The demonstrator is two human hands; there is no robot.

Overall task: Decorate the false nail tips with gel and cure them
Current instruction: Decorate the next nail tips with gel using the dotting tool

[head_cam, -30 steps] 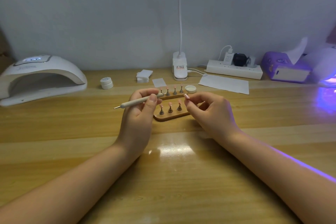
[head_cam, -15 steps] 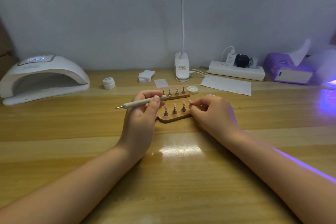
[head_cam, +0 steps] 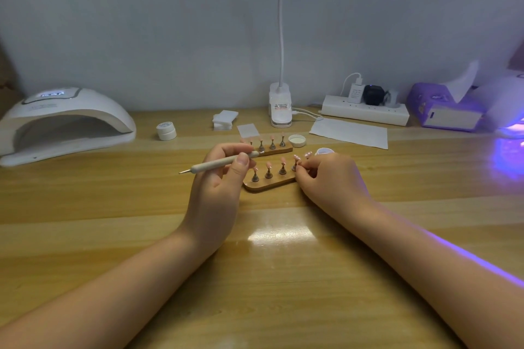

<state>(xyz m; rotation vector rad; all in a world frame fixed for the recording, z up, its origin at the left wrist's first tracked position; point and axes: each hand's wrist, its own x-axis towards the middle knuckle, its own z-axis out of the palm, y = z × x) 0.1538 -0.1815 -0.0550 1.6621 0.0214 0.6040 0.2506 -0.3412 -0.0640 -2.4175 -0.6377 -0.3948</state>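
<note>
Two wooden stands hold pink false nail tips on small metal pegs: the near stand [head_cam: 269, 185] and the far stand [head_cam: 279, 150]. My left hand [head_cam: 218, 184] grips a beige dotting tool [head_cam: 219, 163], its metal point sticking out left and its other end over the far stand. My right hand [head_cam: 326, 178] pinches the rightmost peg with its nail tip [head_cam: 296, 163] at the right end of the near stand. An open gel pot [head_cam: 324, 151] peeks out behind my right hand, with its lid [head_cam: 297, 140] nearby.
A white curing lamp [head_cam: 61, 125] stands at the far left. Another lamp [head_cam: 510, 122] glows purple at the far right beside a purple tissue box [head_cam: 442, 110]. Closed gel pot [head_cam: 166, 131], wipes [head_cam: 224, 119], paper sheet [head_cam: 350, 132], clip lamp base [head_cam: 280, 105] and power strip [head_cam: 365, 113] line the back.
My right hand has come down with a peg and nail tip to the right end of the near stand. The left hand with the tool has barely moved.
</note>
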